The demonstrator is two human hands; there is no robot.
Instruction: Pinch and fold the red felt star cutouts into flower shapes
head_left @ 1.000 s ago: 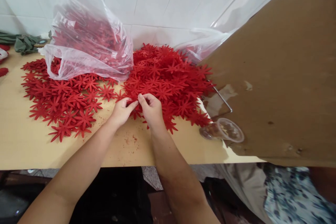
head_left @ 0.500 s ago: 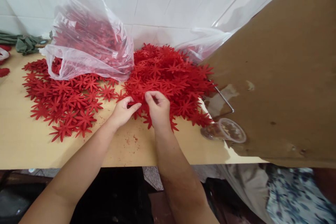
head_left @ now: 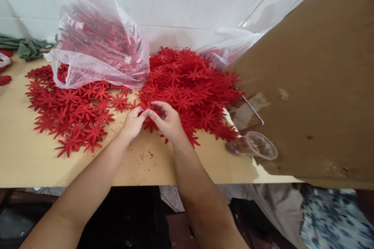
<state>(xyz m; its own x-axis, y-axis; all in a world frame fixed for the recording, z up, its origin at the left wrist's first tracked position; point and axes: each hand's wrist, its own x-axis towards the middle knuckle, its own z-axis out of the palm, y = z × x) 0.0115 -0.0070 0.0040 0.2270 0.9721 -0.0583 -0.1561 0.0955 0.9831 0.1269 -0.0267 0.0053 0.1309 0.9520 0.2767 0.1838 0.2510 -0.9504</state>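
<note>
My left hand (head_left: 133, 123) and my right hand (head_left: 168, 121) meet at the front edge of a large heap of red star-shaped flower pieces (head_left: 187, 81). Both are pinched, with the thumbs nearly touching. A red flower piece (head_left: 150, 108) shows between the fingertips, partly hidden by them. To the left lies a flatter spread of the same red pieces (head_left: 70, 113), partly under a clear plastic bag (head_left: 102, 46) filled with more of them.
A clear plastic cup (head_left: 253, 146) lies on its side at the right, by a large brown board (head_left: 309, 85). Green cloth (head_left: 30, 48) is at the far left. Another plastic bag (head_left: 224, 48) sits behind the heap. Patterned fabric (head_left: 330, 218) shows at the lower right.
My right hand has moved left, from over the heap to my left hand, and their fingertips now come together. My left hand has hardly moved.
</note>
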